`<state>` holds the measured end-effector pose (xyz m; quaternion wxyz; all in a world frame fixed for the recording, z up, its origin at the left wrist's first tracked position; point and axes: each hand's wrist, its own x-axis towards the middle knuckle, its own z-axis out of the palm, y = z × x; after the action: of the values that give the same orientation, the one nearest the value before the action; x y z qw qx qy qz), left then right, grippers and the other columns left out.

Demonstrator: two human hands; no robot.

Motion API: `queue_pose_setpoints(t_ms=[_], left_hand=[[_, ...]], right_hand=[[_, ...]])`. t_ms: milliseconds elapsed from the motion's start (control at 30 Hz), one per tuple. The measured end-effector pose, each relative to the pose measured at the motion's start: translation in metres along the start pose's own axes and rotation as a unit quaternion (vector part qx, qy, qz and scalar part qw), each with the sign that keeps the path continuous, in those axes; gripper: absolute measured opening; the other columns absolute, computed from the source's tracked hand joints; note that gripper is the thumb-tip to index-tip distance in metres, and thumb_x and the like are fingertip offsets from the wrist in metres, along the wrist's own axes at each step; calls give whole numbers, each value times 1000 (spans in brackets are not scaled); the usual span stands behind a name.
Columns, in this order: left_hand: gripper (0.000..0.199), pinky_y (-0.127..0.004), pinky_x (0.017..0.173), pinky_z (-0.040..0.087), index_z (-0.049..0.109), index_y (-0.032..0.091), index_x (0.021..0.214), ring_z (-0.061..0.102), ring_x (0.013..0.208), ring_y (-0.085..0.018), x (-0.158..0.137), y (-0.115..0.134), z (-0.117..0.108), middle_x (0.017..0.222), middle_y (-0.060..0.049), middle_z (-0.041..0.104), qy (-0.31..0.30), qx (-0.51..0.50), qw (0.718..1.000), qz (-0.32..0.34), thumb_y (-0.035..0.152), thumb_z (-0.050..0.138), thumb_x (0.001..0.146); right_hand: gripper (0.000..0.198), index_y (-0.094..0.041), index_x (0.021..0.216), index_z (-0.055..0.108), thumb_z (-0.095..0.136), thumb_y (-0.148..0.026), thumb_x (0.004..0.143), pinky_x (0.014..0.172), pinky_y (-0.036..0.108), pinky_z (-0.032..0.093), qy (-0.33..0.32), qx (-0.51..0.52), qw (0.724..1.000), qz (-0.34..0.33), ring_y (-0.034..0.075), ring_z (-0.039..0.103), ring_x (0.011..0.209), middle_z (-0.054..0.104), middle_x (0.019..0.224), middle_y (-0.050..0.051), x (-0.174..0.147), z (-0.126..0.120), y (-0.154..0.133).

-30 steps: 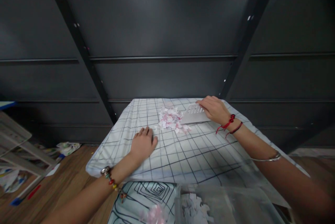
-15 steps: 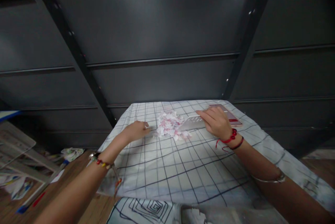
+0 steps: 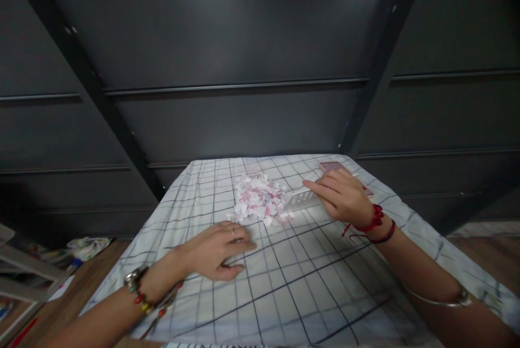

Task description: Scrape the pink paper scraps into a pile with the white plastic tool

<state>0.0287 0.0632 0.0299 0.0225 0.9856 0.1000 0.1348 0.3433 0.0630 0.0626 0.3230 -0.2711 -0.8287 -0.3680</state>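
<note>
A pile of torn white and pink paper scraps (image 3: 260, 196) lies on the checked tablecloth (image 3: 292, 266). My right hand (image 3: 345, 193) grips a white slotted plastic sheet (image 3: 298, 199), tilted, its left edge at the right side of the pile. My left hand (image 3: 219, 249) is open over the cloth at the near left of the pile, thumb apart from the fingers, with nothing in it. Behind my right hand a flat reddish-brown thing (image 3: 331, 166) shows in part.
A dark panelled wall (image 3: 244, 126) stands right behind the table. On the floor at the left are a white-framed rack (image 3: 24, 261), a crumpled bag (image 3: 87, 247) and a red stick-like item (image 3: 24, 333).
My left hand has come from the pile's left side toward me and spread its fingers. My right hand keeps the slotted sheet beside the scraps. The camera has shifted, dropping the near container from view.
</note>
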Motion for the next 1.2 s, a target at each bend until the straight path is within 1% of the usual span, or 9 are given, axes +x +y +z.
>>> queue_pose_setpoints(t_ms=[67,133,267,400,533,767,900,1033,1200], left_hand=[[43,-39,89,43,49,17,120,52,103,-24,0,1,0,113,-12,55,-9,-40,999,10,34,48,81],[48,-41,97,37,44,18,125,45,114,-26,0,2,-1,126,-12,48,-37,-74,996,13,34,51,80],[52,-42,104,28,41,20,129,37,123,-26,1,1,-2,134,-9,41,-85,-123,989,1,33,56,80],[49,-39,103,29,44,20,127,37,123,-25,1,0,-2,133,-9,42,-80,-157,984,-8,31,57,81],[44,-39,102,32,46,21,124,40,121,-24,3,0,-2,131,-9,46,-64,-172,983,-11,29,57,82],[41,-39,102,32,46,22,124,39,122,-22,4,2,-1,130,-8,47,-74,-165,983,-27,30,54,84],[39,-40,102,32,48,22,122,40,121,-22,4,2,1,129,-7,48,-65,-159,985,-26,30,53,84],[38,-40,101,33,49,21,121,41,121,-22,5,2,1,128,-8,49,-56,-162,985,-23,29,53,84],[39,-41,100,34,47,21,123,39,122,-23,5,2,1,128,-8,49,-53,-171,984,-22,29,53,85]], right_hand=[[26,-15,95,61,45,-7,77,58,30,33,-9,-1,1000,-1,15,46,66,59,66,3,0,0,-1],[25,-14,96,60,45,-9,77,58,30,34,-10,9,1000,3,15,46,66,59,66,3,0,0,-1],[27,-14,99,58,44,-8,77,57,30,33,-9,18,1000,4,15,46,66,59,67,3,2,1,-4],[24,-17,97,56,44,-10,79,56,30,32,-18,20,1000,-1,15,44,63,56,63,1,5,-2,-6],[24,-17,98,55,43,-11,79,55,30,31,-2,21,1000,2,15,43,62,56,62,1,4,-6,-6],[22,-16,92,58,41,-11,79,55,30,30,-2,17,1000,-6,15,41,61,55,60,1,7,-7,-10],[24,-17,91,59,41,-10,79,55,30,29,15,1,1000,1,15,41,62,55,59,0,9,-8,-14],[23,-15,90,60,41,-9,78,55,30,29,4,2,1000,-14,15,40,61,54,58,1,9,-8,-17],[25,-18,94,60,41,-11,79,55,30,28,11,7,1000,-7,15,40,61,54,58,0,8,-10,-16]])
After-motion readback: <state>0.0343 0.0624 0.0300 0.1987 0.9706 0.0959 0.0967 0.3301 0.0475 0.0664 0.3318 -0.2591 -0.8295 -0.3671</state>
